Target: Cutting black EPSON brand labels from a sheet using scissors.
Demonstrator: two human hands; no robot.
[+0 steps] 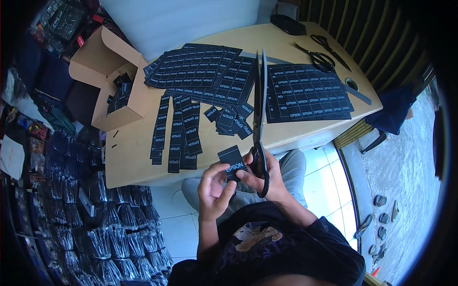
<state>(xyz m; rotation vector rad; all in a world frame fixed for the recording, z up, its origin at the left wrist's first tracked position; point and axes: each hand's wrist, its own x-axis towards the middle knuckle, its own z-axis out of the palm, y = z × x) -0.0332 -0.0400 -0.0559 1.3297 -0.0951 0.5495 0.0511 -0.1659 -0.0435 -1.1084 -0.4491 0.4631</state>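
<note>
My left hand (213,189) pinches a small black label (232,159) with pale print, held in front of the table's near edge. In my right hand (271,177) is a large pair of black-handled scissors (260,105), blades pointing away from me and looking closed. The right thumb also touches the label's lower right side. Just beyond my hands lies a loose pile of cut labels (227,120). Left of it are several long label strips (175,138). Farther back, printed black sheets (191,66) overlap in a stack, and another stack of sheets (307,102) lies to the right.
An open cardboard box (129,107) with dark pieces inside stands on the table (136,162) at left. Other scissors (320,59), a tape roll (351,84), a metal ruler (360,95) and a black pouch (287,25) lie at right. Plastic-wrapped bundles (105,248) cover the lower left.
</note>
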